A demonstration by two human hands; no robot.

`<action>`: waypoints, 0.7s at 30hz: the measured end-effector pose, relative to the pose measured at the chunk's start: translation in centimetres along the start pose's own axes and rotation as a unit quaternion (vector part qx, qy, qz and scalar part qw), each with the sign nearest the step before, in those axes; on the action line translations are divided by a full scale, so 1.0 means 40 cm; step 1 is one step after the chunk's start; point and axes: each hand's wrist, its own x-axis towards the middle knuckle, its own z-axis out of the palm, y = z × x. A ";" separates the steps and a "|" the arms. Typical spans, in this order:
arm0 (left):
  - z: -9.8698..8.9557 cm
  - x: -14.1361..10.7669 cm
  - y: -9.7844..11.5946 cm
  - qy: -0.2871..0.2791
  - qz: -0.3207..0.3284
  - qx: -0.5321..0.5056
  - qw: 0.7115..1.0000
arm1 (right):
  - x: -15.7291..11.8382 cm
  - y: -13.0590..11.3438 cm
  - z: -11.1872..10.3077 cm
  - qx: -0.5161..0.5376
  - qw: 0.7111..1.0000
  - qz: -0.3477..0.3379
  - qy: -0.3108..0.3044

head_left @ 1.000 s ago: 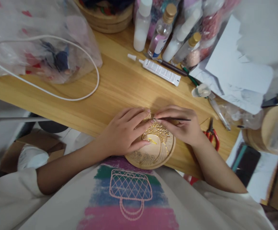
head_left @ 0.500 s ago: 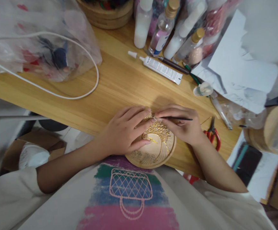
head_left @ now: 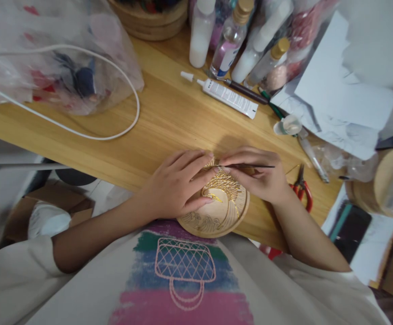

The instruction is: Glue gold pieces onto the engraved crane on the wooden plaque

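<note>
A round pale wooden plate (head_left: 213, 228) lies at the table's near edge, tilted toward me. Its face carries a bird-like design (head_left: 225, 183) in raised gold wire, with dark drawn wave lines below. My left hand (head_left: 179, 185) covers the plate's left side and holds it, thumb on the face and fingers reaching to the far rim. Between thumb and fingers of my right hand (head_left: 260, 174) is a slim dark tool (head_left: 257, 166), like tweezers. Its tip is at the plate's upper edge, close to my left fingertips; details there are too small to make out.
Red-handled pliers (head_left: 301, 189) lie right of my right hand. Beyond are a white glue tube (head_left: 230, 98), its cap (head_left: 187, 76), a dark-handled tool (head_left: 247, 91) and several bottles (head_left: 226, 45). A white cable (head_left: 115, 135) loops before a plastic bag (head_left: 81, 85). Papers (head_left: 338, 95) lie right.
The slim dark tool has shifted very slightly, its free end a little to the right and up. My left hand and the plate stay in place.
</note>
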 end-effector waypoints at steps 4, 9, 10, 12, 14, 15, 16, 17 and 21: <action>0.001 -0.001 -0.001 0.002 0.002 0.000 1.000 | 0.000 -0.001 -0.002 -0.013 1.000 -0.010 -0.010; 0.004 -0.003 -0.001 0.007 0.005 -0.002 1.000 | -0.001 -0.002 0.000 -0.019 1.000 -0.013 -0.014; 0.004 -0.003 -0.001 0.006 0.005 -0.003 1.000 | -0.001 -0.001 0.001 -0.018 1.000 -0.014 -0.015; 0.004 -0.002 -0.001 0.004 0.003 -0.004 1.000 | -0.001 -0.002 0.001 -0.015 1.000 -0.016 -0.016; 0.005 -0.002 -0.001 0.006 0.003 -0.003 1.000 | -0.001 -0.002 0.002 -0.012 1.000 -0.018 -0.015; 0.005 -0.002 0.000 0.007 0.003 -0.002 1.000 | -0.001 -0.002 0.002 -0.012 1.000 -0.017 -0.013; 0.005 -0.001 0.000 0.009 0.003 -0.002 1.000 | -0.001 -0.003 0.002 -0.013 1.000 -0.015 -0.012; 0.005 -0.001 0.000 0.010 0.003 -0.002 1.000 | -0.001 -0.003 0.002 -0.013 1.000 -0.013 -0.011; 0.004 0.000 0.000 0.007 0.003 -0.002 1.000 | -0.003 -0.002 0.004 -0.008 1.000 -0.011 -0.006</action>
